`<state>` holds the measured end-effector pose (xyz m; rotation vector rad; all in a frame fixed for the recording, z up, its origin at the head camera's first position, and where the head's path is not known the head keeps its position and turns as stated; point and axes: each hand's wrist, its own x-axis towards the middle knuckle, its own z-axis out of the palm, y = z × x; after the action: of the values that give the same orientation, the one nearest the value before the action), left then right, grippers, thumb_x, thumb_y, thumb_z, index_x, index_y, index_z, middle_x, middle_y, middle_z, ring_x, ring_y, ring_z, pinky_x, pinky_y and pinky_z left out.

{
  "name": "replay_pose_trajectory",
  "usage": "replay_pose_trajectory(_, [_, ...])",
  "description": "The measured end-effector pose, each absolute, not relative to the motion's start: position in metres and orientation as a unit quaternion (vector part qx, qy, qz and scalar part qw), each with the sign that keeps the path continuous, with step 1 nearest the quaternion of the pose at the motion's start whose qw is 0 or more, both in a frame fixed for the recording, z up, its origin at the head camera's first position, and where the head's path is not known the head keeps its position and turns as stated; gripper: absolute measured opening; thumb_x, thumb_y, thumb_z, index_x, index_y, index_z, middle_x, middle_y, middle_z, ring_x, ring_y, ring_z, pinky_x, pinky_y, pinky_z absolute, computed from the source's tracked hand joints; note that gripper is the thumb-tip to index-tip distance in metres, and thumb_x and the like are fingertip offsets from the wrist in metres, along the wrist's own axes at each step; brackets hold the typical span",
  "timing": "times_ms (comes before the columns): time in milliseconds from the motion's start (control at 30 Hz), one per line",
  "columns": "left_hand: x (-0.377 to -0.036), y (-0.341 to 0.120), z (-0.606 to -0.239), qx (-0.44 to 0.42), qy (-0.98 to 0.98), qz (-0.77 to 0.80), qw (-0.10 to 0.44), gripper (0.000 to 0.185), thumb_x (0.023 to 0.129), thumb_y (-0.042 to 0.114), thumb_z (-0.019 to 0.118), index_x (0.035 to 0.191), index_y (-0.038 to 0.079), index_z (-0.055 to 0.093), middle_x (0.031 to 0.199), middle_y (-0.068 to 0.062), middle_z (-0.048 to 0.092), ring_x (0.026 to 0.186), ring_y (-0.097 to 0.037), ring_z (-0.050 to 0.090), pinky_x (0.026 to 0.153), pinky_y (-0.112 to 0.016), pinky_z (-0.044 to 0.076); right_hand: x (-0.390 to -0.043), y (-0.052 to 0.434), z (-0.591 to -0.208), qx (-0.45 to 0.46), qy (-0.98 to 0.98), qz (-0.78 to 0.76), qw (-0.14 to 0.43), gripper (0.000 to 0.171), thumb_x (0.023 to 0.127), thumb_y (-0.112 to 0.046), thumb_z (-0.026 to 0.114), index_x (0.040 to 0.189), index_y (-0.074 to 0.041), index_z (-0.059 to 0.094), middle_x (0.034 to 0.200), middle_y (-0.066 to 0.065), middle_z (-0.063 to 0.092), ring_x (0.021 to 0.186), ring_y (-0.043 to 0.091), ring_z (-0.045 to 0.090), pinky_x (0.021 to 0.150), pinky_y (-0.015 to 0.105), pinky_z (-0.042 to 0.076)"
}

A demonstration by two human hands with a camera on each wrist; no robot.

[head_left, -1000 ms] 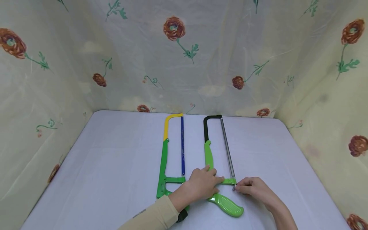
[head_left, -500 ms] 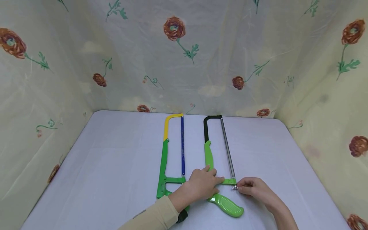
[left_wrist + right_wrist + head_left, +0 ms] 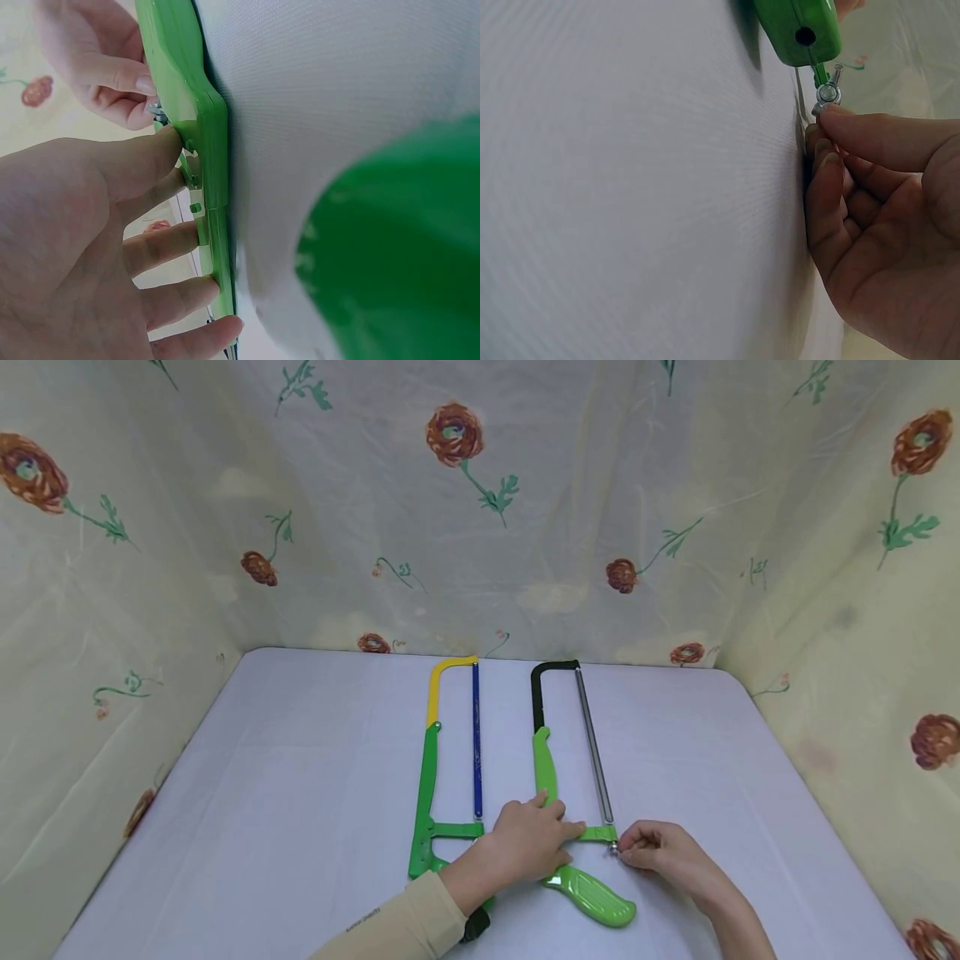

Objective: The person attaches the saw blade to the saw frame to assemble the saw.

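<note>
Two hacksaws lie side by side on the white table (image 3: 300,793). The right one, a light green and black hacksaw (image 3: 546,768) with a grey blade (image 3: 592,743), has my left hand (image 3: 525,843) lying flat across its frame near the handle (image 3: 596,897). In the left wrist view the fingers (image 3: 161,247) press against that green frame (image 3: 202,127). My right hand (image 3: 645,847) pinches the small metal wing nut (image 3: 827,91) at the blade's near end, thumb and forefinger (image 3: 870,135) closed on it.
A dark green and yellow hacksaw (image 3: 429,777) with a blue blade (image 3: 476,743) lies just left of my left hand. Flowered cloth walls (image 3: 480,510) close in the table on three sides. Bare tabletop (image 3: 712,752) extends on both sides of the saws.
My right hand's fingers have shifted slightly at the wing nut. The left hand and both saws have stayed where they were.
</note>
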<state>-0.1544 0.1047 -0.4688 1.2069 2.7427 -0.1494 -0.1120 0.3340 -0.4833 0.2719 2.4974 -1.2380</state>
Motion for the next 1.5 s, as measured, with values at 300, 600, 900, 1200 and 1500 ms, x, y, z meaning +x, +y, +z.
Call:
replay_pose_trajectory(300, [-0.1544,0.1041,-0.4676,0.4,0.912,-0.049,0.069,0.049,0.097,0.056,0.053,0.145,0.048,0.044,0.14,0.01,0.055,0.142,-0.021,0.045,0.09,-0.034,0.058,-0.1117,0.3325,-0.4808,0.092,0.876,-0.44,0.173,0.015,0.086,-0.01,0.07,0.097,0.001,0.068,0.088,0.004,0.066,0.081,0.015,0.052,0.068,0.024,0.044])
replay_pose_trajectory(600, [-0.1548,0.1028,-0.47,0.404,0.911,-0.04,0.068,0.049,0.097,0.056,0.053,0.145,0.048,0.044,0.139,0.009,0.056,0.142,-0.022,0.046,0.089,-0.035,0.058,-0.1097,0.3321,-0.4788,0.084,0.873,-0.446,0.179,0.017,0.086,-0.011,0.071,0.097,0.001,0.069,0.087,0.003,0.068,0.079,0.013,0.054,0.068,0.023,0.046])
replay_pose_trajectory(900, [-0.1555,0.1024,-0.4707,0.404,0.911,-0.042,0.065,0.049,0.097,0.056,0.053,0.145,0.048,0.044,0.138,0.01,0.056,0.141,-0.021,0.046,0.088,-0.033,0.058,-0.1099,0.3318,-0.4774,0.079,0.877,-0.437,0.185,0.022,0.083,-0.016,0.075,0.098,0.0,0.071,0.089,0.004,0.07,0.08,0.014,0.057,0.069,0.024,0.047])
replay_pose_trajectory(1200, [-0.1554,0.1025,-0.4703,0.405,0.911,-0.046,0.063,0.049,0.097,0.056,0.052,0.145,0.048,0.044,0.138,0.01,0.056,0.141,-0.021,0.047,0.088,-0.033,0.058,-0.1107,0.3291,-0.4742,0.098,0.88,-0.423,0.192,0.026,0.09,-0.027,0.07,0.098,-0.002,0.074,0.086,0.001,0.067,0.081,0.015,0.053,0.069,0.028,0.046])
replay_pose_trajectory(1500, [-0.1546,0.1022,-0.47,0.403,0.911,-0.047,0.065,0.05,0.097,0.057,0.052,0.145,0.049,0.043,0.138,0.01,0.056,0.142,-0.02,0.046,0.088,-0.033,0.058,-0.112,0.3313,-0.4787,0.102,0.876,-0.433,0.189,0.026,0.092,-0.026,0.068,0.102,-0.002,0.072,0.092,0.0,0.069,0.084,0.013,0.057,0.071,0.026,0.049])
